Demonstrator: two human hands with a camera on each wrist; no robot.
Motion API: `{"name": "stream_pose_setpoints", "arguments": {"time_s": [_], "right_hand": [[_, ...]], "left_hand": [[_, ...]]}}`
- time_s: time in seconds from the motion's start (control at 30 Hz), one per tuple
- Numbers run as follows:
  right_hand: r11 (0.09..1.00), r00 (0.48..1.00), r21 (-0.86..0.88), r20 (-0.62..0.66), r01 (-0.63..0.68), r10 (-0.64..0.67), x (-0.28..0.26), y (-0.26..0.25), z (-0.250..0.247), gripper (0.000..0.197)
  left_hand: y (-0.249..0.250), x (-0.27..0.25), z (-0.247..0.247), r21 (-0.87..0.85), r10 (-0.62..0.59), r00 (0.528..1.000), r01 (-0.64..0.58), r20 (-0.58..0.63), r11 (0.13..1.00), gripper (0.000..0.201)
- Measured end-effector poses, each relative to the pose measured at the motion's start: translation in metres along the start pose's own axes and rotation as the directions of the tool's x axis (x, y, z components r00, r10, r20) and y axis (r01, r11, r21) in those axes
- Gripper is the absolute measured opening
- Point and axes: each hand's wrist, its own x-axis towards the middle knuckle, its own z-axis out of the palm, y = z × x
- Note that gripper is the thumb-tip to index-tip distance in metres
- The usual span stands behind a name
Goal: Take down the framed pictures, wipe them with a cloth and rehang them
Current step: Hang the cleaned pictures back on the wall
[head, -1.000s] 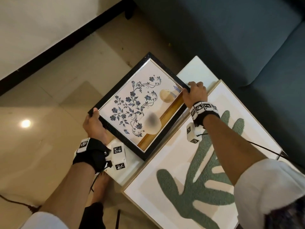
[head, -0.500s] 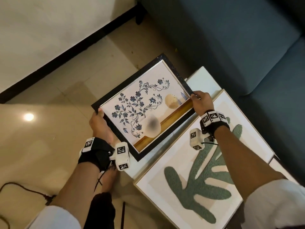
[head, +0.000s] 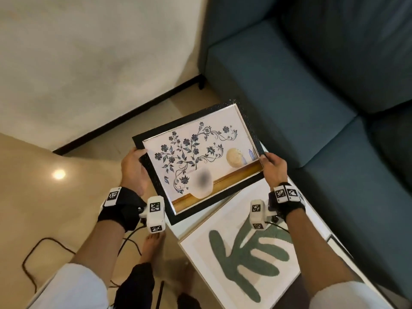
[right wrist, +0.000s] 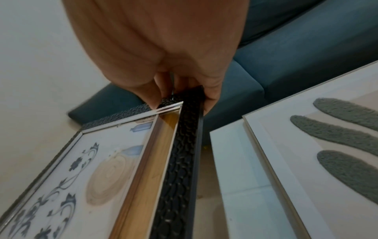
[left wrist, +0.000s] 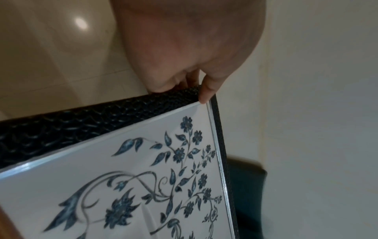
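Note:
A black-framed picture of blue flowers (head: pixel 196 159) is held in the air above the table's near-left corner, tilted toward me. My left hand (head: pixel 133 168) grips its left edge, thumb on the front of the black frame (left wrist: pixel 102 116). My right hand (head: pixel 273 167) pinches the lower right corner of the black-framed picture (right wrist: pixel 180 145). A larger picture with a green leaf shape (head: pixel 247 262) in a light frame lies flat on the white table (head: pixel 194 221), under my right forearm. No cloth is in view.
A teal sofa (head: pixel 312 85) runs along the right and back. A white wall (head: pixel 89 52) with a black skirting (head: pixel 124 119) stands at the back left. A dark cable (head: pixel 40 253) lies on the shiny beige floor by my bare foot (head: pixel 151 248).
Both hands have lifted the flowered picture off the table and swung it up and to the right. My view has risen toward the wall and sofa.

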Motion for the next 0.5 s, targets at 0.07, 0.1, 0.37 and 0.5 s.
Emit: {"name": "stream_pose_setpoints", "arguments": {"time_s": [0.07,0.1,0.37,0.5], "right_hand": [[0.997,0.999,0.064,-0.001,0.043,-0.043,-0.019,-0.019,-0.024,0.025],[0.994,0.998,0.096,-0.003,0.056,-0.056,-0.030,-0.029,-0.036,0.026],[0.926,0.992,0.357,-0.026,0.125,-0.124,-0.102,-0.100,-0.136,0.022],[0.868,0.988,0.477,-0.006,0.137,-0.152,-0.121,-0.139,-0.159,0.015]], "left_hand": [[0.025,-0.046,0.010,-0.011,0.068,0.995,-0.067,0.077,0.998,0.040],[0.037,-0.070,0.016,-0.020,0.091,0.989,-0.089,0.119,0.996,0.040],[0.133,-0.212,0.056,-0.005,0.277,0.946,-0.280,0.167,0.960,0.043],[0.178,-0.258,0.070,0.037,0.322,0.923,-0.337,0.209,0.941,0.043]]}}
